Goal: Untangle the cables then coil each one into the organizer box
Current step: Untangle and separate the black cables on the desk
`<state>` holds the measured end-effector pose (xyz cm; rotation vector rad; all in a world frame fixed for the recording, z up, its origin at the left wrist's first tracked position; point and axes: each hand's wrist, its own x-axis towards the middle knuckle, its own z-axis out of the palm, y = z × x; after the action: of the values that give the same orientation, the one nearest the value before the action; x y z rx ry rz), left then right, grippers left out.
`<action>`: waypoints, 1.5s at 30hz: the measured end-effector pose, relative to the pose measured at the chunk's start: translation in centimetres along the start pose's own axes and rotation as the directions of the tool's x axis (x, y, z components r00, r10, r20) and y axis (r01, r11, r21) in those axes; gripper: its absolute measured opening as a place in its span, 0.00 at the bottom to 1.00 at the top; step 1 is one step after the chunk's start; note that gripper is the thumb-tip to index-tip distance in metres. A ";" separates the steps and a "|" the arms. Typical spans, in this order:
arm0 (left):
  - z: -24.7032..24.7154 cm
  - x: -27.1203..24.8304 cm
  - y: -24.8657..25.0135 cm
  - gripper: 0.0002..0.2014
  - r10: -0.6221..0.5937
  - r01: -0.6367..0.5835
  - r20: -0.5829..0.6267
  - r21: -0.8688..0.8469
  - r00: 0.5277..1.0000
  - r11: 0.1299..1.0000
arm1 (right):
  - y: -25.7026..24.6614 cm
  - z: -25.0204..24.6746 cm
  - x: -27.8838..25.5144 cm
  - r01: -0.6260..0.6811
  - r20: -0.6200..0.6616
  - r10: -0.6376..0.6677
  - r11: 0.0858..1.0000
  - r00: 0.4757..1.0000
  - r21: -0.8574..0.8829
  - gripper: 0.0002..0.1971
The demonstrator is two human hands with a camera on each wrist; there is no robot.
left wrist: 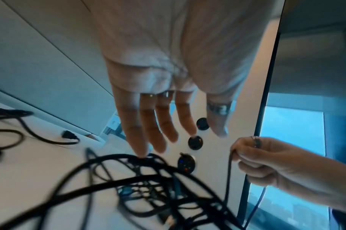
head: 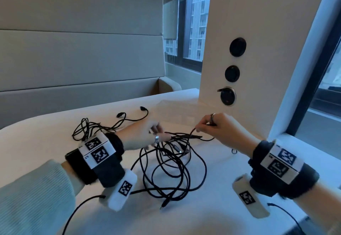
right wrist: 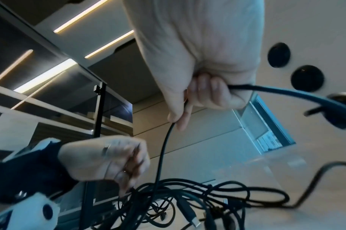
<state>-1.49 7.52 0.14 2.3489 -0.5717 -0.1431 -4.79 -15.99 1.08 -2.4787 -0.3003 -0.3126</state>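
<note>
Hands work a cable knot at the table's centre

Right hand (head: 217, 125) pinches one cable (right wrist: 162, 155), lifting it free; left hand (left wrist: 168, 109), fingers spread, reaches the tangle (head: 171, 168).

The cables (head: 171, 162) look like matt black rubbery plastic, smooth along their length; one plug (right wrist: 194, 221) among them shows a bright metal tip. They lie on a table (head: 46, 142) with a smooth, pale, matt top. Behind the table, the panel (head: 258, 50) is smooth and matt, set with glossy black round sockets (head: 237, 47), the lowest ringed in shiny metal. The wrist bands (head: 108, 168) are dark cloth with printed paper-like markers.
</note>
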 end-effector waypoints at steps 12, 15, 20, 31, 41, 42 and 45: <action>3.1 -1.2 -2.6 0.13 -0.165 0.033 0.294 0.405 0.941 0.914 | 1.3 0.8 -0.3 -0.033 0.005 0.033 0.999 0.999 0.007 0.07; 3.5 -1.0 -2.9 0.09 -0.169 0.056 0.282 0.371 0.944 0.927 | 2.0 1.2 -0.1 -0.030 0.025 0.031 0.999 0.999 -0.031 0.07; 3.3 -1.0 -2.6 0.08 -0.238 0.255 0.280 -0.024 0.930 0.967 | 3.3 1.6 -0.3 0.001 0.029 0.005 0.983 1.000 -0.184 0.02; 2.7 -1.3 -2.2 0.07 -0.312 0.400 0.260 -0.442 0.914 0.803 | -0.2 3.5 -4.3 0.183 0.816 0.037 0.968 0.577 -0.173 0.15; 3.8 -1.3 -3.0 0.07 -0.365 0.443 0.377 -0.145 0.852 0.885 | 0.2 4.0 -3.2 0.304 0.801 0.100 0.892 0.590 -0.335 0.31; 3.9 -1.4 -2.6 0.09 -0.352 0.431 0.398 -0.125 0.847 0.894 | 0.0 4.1 -3.1 0.308 0.800 0.084 0.895 0.595 -0.324 0.32; 4.0 -1.2 -2.2 0.21 -0.324 0.485 0.486 -0.252 0.811 0.837 | -0.3 4.4 -2.8 0.252 0.777 0.003 0.945 0.629 -0.208 0.34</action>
<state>-2.82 6.98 -4.38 2.0346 -0.1887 -0.9112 -6.83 -13.50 -3.00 -2.7650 -0.8374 0.7627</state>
